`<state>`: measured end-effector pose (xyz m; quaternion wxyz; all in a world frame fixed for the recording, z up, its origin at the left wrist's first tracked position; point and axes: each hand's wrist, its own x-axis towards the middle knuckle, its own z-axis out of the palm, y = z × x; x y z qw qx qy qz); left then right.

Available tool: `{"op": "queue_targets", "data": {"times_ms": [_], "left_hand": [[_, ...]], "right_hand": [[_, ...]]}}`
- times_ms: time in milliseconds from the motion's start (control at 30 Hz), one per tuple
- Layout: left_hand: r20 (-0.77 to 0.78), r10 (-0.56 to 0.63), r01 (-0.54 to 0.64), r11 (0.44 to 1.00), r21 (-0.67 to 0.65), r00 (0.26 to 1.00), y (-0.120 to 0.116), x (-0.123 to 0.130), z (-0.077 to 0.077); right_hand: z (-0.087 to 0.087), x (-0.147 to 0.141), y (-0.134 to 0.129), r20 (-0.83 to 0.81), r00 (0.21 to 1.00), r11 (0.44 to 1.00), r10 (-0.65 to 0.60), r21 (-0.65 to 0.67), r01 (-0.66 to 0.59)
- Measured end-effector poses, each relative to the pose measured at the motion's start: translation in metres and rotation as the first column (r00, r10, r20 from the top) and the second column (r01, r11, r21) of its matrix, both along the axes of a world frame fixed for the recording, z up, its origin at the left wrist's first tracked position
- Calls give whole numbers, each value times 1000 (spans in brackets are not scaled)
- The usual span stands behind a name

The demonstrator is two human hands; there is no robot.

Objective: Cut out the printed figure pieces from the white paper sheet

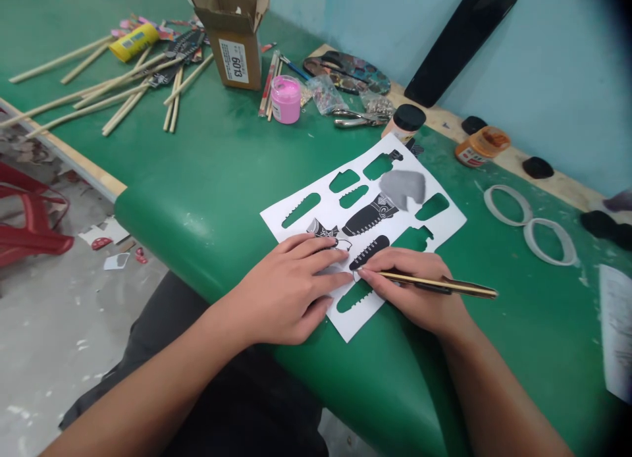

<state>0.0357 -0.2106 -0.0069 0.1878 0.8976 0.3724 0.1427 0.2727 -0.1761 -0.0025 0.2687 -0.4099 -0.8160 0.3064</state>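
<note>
A white paper sheet (323,205) lies at an angle near the table's front edge. Several openings cut through it show green beneath. Black printed shapes with white patterns (368,215) remain on the sheet, and a grey smudged patch (403,186) covers its upper right part. My left hand (291,289) rests flat on the paper, fingers stretched out and partly over a patterned shape. In my right hand (419,282) is a slim gold and black craft knife (469,288), pinched low near its tip. That tip meets the paper beside the lower end of a black shape (370,251).
Wooden sticks (133,108), a yellow tube (134,42) and a cardboard box (241,55) are at the back left. Behind the sheet stand a pink paint jar (285,101), pliers (360,119) and a black-lidded jar (407,121). An orange jar (481,146) and tape rings (508,205) lie right.
</note>
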Motion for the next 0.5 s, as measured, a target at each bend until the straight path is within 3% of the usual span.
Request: {"op": "queue_targets", "data": {"times_ms": [500], "left_hand": [[0, 12, -12, 1000, -23, 1000, 1, 1, 2]], "right_hand": [[5, 2, 2, -40, 996, 996, 81, -35, -82]]}}
